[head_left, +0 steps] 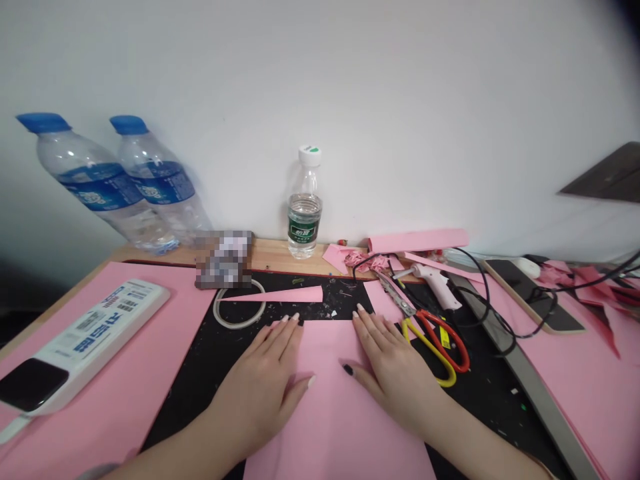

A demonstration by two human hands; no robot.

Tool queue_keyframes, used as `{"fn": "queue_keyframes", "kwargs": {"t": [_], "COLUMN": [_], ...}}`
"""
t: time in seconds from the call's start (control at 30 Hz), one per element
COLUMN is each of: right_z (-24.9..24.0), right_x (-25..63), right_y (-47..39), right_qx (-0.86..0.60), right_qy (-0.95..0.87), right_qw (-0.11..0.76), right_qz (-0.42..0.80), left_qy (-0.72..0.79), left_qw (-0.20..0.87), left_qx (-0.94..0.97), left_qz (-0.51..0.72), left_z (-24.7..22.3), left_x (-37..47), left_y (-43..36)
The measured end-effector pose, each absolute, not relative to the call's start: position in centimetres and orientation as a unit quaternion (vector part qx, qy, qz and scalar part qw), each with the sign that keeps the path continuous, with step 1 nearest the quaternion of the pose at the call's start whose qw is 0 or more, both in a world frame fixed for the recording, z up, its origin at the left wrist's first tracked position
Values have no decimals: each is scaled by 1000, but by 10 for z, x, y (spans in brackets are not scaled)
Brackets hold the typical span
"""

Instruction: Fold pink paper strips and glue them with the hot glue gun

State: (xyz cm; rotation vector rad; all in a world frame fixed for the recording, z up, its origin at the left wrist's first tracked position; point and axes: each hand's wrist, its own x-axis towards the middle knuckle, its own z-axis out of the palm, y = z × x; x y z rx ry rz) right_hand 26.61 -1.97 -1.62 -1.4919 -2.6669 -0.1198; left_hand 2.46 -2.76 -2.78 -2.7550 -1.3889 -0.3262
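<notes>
A sheet of pink paper (333, 400) lies on the black mat (190, 407) in front of me. My left hand (270, 373) rests flat along its left edge, fingers stretched forward and thumb out. On the right edge my right hand (387, 360) lies flat too, its thumb pointing inward. Neither hand grips anything. Just right of my right hand lie scissors with red and yellow handles (437, 347). Beyond the sheet, a narrow pink paper strip (285, 295) crosses a roll of clear tape (217, 313).
Two large bottles (103, 180) with blue caps and a small water bottle (305, 213) stand by the wall. At left a white device (110, 340) sits on pink paper. A pink glue gun (435, 283), black cables, a metal ruler (530, 393) and a phone (537, 300) lie right.
</notes>
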Motion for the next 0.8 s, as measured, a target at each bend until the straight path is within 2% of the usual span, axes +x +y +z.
{"fn": "queue_keyframes", "kwargs": {"t": [0.2, 0.4, 0.5, 0.63, 0.7, 0.8], "right_z": [-22, -18, -8, 1, 0, -5], "right_x": [283, 294, 297, 293, 291, 289], "right_y": [-24, -17, -4, 18, 26, 33], "right_qx": [-497, -505, -513, -555, -568, -571], "right_qy": [-860, -847, -842, -795, -768, -755], "right_qw": [36, 94, 150, 218, 232, 236], "right_qz": [-109, -138, -71, 112, 181, 219], "left_qy": [-464, -449, -451, -462, -481, -506], "left_qw": [77, 95, 78, 10, -25, -78], "left_qx": [-876, -876, -872, -873, -864, -847], "left_qz": [-105, -146, -174, -156, -143, -144], "left_z": [-30, -24, -16, -1, 5, 6], "left_x": [6, 4, 5, 8, 10, 12], "left_y": [-34, -26, -13, 5, 12, 21]}}
